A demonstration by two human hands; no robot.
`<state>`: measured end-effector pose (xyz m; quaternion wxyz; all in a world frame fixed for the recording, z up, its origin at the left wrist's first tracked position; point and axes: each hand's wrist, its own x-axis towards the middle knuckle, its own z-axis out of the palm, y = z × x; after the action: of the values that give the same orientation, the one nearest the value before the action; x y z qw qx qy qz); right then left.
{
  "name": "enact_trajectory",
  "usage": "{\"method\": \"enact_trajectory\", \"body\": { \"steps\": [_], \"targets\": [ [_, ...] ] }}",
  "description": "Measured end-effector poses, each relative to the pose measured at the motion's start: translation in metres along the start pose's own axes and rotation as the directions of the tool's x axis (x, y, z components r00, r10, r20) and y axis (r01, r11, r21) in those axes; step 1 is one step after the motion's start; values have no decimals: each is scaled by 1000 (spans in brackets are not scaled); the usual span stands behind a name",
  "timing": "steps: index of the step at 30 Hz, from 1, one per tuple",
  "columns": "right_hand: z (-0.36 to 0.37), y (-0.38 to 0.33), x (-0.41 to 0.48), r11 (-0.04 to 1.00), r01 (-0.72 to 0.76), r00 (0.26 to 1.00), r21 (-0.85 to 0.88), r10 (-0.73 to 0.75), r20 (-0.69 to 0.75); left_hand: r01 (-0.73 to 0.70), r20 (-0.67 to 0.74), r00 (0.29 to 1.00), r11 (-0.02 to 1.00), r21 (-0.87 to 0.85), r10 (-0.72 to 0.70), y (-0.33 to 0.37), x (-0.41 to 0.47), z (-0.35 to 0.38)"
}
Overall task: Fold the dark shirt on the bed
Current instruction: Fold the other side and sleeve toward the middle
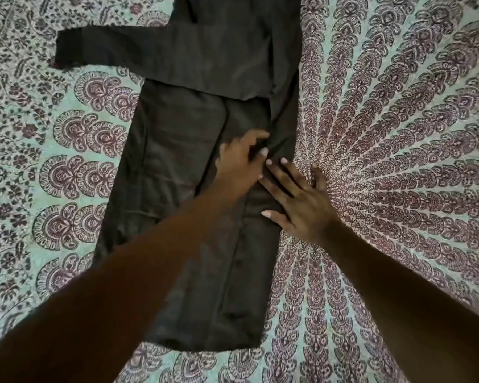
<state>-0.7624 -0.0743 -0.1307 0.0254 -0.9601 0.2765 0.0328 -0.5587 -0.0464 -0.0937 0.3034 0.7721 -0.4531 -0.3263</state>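
Nearest you, at 6 o'clock, the hem (205, 344) of the dark shirt (172, 150) lies flat on the patterned bedspread (398, 134). From there the shirt runs as a long, narrow band straight up the middle toward 12 o'clock. Both your forearms reach in from the bottom corners, the left one crossing over the lower shirt.

Just right of centre, your right hand (299, 203) lies palm down with fingers straight and spread. It presses the shirt's 3 o'clock edge, and its outer finger rests on the bedspread. Touching it at its 10 o'clock, your left hand (238, 164) has bent fingers and the thumb closed on a crease of the cloth.

Farther off, one sleeve (108, 51) sticks out flat toward 10 o'clock. The shirt's top runs out of view at 12 o'clock.
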Motion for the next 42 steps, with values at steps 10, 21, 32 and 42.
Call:
{"method": "enact_trajectory", "body": {
  "steps": [10, 21, 32, 42],
  "targets": [
    [-2, 5, 0, 999, 13, 999, 39, -12, -36, 224, -122, 962, 960, -168, -245, 22, 151, 7],
    [-3, 4, 3, 993, -3, 1000, 116, 1, 19, -190, -179, 931, 841, 507, 319, -3, -46, 25],
    [-11, 86, 78, 997, 76, 997, 2, -76, 32, -247, 63, 961, 735, 632, 269, -44, -71, 32],
    [-30, 101, 127, 994, 46, 986, 95, -61, 155, -314, 43, 934, 760, 569, 353, -28, -52, 22]
  ]
}}
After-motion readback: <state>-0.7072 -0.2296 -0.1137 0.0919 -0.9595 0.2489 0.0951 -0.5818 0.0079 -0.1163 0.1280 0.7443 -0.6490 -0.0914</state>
